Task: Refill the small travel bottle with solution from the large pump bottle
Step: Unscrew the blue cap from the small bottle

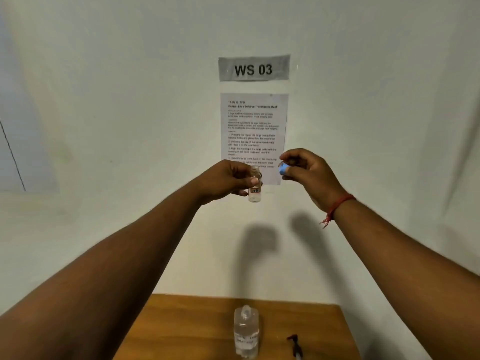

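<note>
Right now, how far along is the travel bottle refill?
Done: the small clear glass travel bottle is uncapped, and the large clear plastic bottle on the wooden table stands open, its dark pump lying beside it. In hand: the left hand holds the small bottle upright; the right hand pinches its blue cap. Left: transferring the solution and recapping both.

Both arms reach forward and up, nearly straight. The left hand (228, 181) is curled, thumb across the front, gripping something small. The right hand (309, 172) pinches with thumb and fingertips, palm turned inward, just beside the left
</note>
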